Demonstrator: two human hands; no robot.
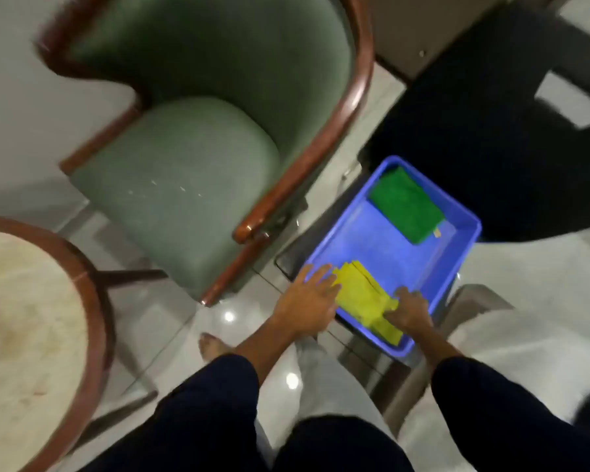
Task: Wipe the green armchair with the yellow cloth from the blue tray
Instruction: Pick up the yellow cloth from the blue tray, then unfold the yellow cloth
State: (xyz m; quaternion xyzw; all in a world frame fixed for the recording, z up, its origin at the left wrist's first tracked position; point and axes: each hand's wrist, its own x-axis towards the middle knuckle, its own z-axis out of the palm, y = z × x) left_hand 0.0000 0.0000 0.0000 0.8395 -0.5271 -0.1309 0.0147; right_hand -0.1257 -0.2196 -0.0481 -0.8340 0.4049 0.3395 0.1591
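The green armchair (184, 178) with a brown wooden frame stands at the upper left, its seat bare. To its right a blue tray (382, 240) rests on a low glass table. A folded yellow cloth (361, 298) lies in the tray's near end. My left hand (309, 299) lies flat with fingers spread over the tray's left rim, its fingertips touching the cloth's left edge. My right hand (409, 310) has its fingers curled on the cloth's right side. The cloth still lies in the tray.
A folded green cloth (406, 204) lies in the far end of the tray. A round marble-topped table (24, 335) with a wooden rim stands at the left. A black chair (491, 137) stands behind the tray. My bare foot (212, 345) is on the glossy tile floor.
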